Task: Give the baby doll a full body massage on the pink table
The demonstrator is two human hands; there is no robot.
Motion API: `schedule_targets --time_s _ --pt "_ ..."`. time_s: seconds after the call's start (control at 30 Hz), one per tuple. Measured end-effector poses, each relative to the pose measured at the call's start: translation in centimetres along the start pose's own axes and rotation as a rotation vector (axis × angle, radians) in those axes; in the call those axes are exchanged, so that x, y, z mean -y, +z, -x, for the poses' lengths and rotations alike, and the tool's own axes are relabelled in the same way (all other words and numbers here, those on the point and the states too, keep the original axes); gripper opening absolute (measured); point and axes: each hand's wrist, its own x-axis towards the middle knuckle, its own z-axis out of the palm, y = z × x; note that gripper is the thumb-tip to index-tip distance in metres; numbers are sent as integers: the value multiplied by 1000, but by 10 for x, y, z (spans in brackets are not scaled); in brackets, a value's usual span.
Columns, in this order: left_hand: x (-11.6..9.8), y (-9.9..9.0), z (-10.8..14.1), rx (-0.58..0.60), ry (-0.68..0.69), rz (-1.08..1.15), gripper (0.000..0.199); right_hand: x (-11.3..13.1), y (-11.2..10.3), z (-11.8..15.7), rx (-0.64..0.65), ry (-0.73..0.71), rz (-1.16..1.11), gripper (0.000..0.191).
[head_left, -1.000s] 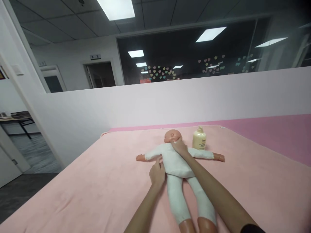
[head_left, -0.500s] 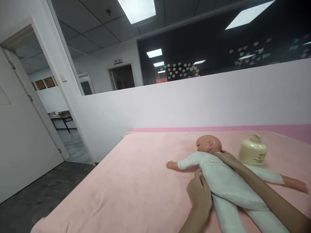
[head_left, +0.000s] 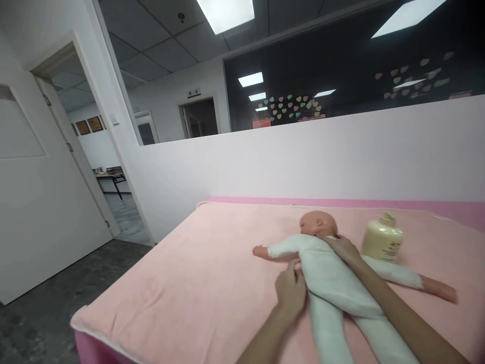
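A baby doll point(head_left: 333, 275) in a white body suit lies face down on a pink blanket point(head_left: 212, 253), its bare head point(head_left: 319, 223) turned to the left and its arms spread. My left hand point(head_left: 291, 288) is at the doll's left-hand side below the armpit, fingers curled in against the body; the fingertips are partly hidden. Across the doll's upper back, close to the neck, lies my right hand point(head_left: 343, 248) with its fingers stretched out. A pale yellow pump bottle point(head_left: 382, 238) stands just beyond the doll's right-hand arm point(head_left: 397, 273).
A low white wall point(head_left: 303, 162) with dark glass above runs behind the pink bed edge point(head_left: 379, 203). At left, a white door point(head_left: 56, 202) stands open onto another room with a table point(head_left: 109, 175). Dark grey floor point(head_left: 102, 273) lies beside the bed.
The view has shifted, so the doll, bottle and both hands appear farther left and the door farther right. Both hands remain at the same places on the doll.
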Motion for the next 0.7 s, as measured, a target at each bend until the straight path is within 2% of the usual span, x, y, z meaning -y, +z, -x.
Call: schedule_targets --time_s 0.07,0.23,0.33,0.4,0.47,0.53,0.63,0.7 --pt "1 0 1 20 14 -15 39 5 -5 6 57 4 10 72" --pt "0 -1 4 27 14 0 39 20 -31 34 31 48 25 75" --pt "-10 4 12 -16 2 256 38 27 -53 58 -6 -22 1 70" --pt "-25 9 23 34 -6 540 42 30 -69 75 -39 -75 -50 70" --pt "-46 14 40 123 -22 784 50 33 -88 94 -93 -125 -135 73" --pt "-71 17 63 168 -35 921 56 35 -111 115 -140 -186 -262 77" --pt "-104 17 109 217 -11 989 71 34 -153 156 -173 -252 -528 77" --pt "-119 19 146 255 67 986 75 26 -185 187 -145 -261 -739 75"
